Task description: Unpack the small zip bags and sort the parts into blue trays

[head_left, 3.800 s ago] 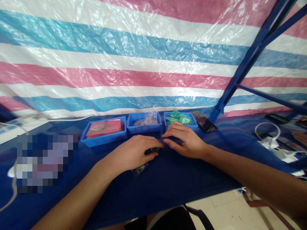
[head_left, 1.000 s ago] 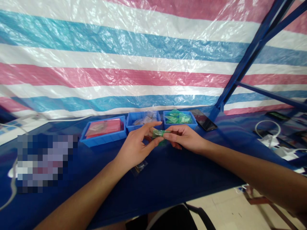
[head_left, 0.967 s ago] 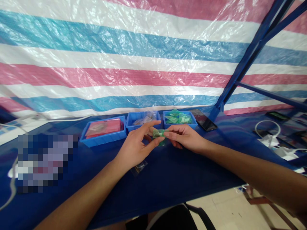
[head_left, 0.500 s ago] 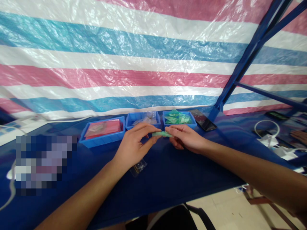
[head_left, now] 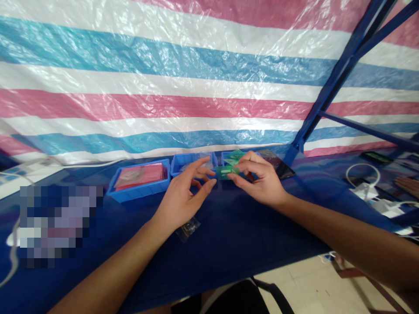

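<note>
My right hand [head_left: 260, 179] pinches a small green plastic bag [head_left: 224, 172] between thumb and fingers, in front of the right blue bin. My left hand [head_left: 186, 192] is open, its thumb and fingers apart, just left of the bag and not gripping it. More green bags [head_left: 236, 155] lie in the right blue bin [head_left: 224, 159], partly hidden behind my right hand. On the table below my left hand lies a clear bag [head_left: 188, 230] with small dark and yellowish parts inside.
A blue bin [head_left: 131, 195] with red bags [head_left: 153, 172] stands at the left. The middle blue bin [head_left: 177, 162] holds clear bags. A dark phone [head_left: 286, 170] lies behind my right hand. White cables and adapters [head_left: 368, 192] and another person's hand [head_left: 407, 185] are at the right.
My left hand has let go of the green bag and its fingers have spread. My right hand has turned and lifted slightly, still holding the bag, which now shows its flat face.
</note>
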Demonstrator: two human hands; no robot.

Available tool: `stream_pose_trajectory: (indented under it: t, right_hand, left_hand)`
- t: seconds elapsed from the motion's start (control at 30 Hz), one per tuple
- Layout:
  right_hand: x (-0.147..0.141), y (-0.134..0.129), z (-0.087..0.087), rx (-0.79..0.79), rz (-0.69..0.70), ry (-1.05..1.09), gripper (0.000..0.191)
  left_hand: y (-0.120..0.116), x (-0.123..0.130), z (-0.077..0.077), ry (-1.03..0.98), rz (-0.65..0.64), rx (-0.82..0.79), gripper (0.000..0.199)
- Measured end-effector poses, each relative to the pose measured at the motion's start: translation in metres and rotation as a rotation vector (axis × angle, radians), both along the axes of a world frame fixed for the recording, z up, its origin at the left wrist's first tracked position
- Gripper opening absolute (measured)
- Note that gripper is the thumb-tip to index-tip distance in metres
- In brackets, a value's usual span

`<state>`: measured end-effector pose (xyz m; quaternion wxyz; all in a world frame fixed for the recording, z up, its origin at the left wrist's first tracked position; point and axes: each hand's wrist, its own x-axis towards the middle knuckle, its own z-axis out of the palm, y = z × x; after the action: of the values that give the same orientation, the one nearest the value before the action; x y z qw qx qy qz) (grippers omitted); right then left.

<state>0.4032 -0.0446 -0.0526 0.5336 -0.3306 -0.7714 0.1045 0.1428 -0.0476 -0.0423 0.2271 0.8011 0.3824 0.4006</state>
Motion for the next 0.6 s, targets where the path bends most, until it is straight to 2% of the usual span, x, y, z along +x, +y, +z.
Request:
stream_pose_trajectory:
  t: [0.1,0.2,0.3,0.4,0.53,0.6]
  right_hand:
    - [0.015,0.014,0.006,0.197,-0.142,-0.053,0.01]
    - [0.028,0.029,0.002,0.259,-0.196,-0.198,0.015]
    - [0.032,0.039,-0.007,0.22,-0.22,-0.39,0.021]
    - [0.029,0.038,-0.011,0.161,-0.25,-0.51,0.022]
    - [0.022,0.028,-0.006,0.167,-0.25,-0.519,0.025]
    - [0.017,0.022,-0.002,0.192,-0.214,-0.49,0.024]
  left_hand:
    - [0.002,-0.003,0.001,-0.041,0.076,0.033,0.056]
    - [0.004,-0.006,0.003,-0.046,0.135,0.055,0.047]
    - [0.004,-0.008,0.005,0.111,0.148,0.071,0.031]
    - [0.003,-0.009,0.006,0.249,0.128,0.152,0.029]
    - [0.003,-0.011,0.011,0.299,0.152,0.181,0.03]
    - [0.003,-0.014,0.016,0.402,0.152,0.161,0.032]
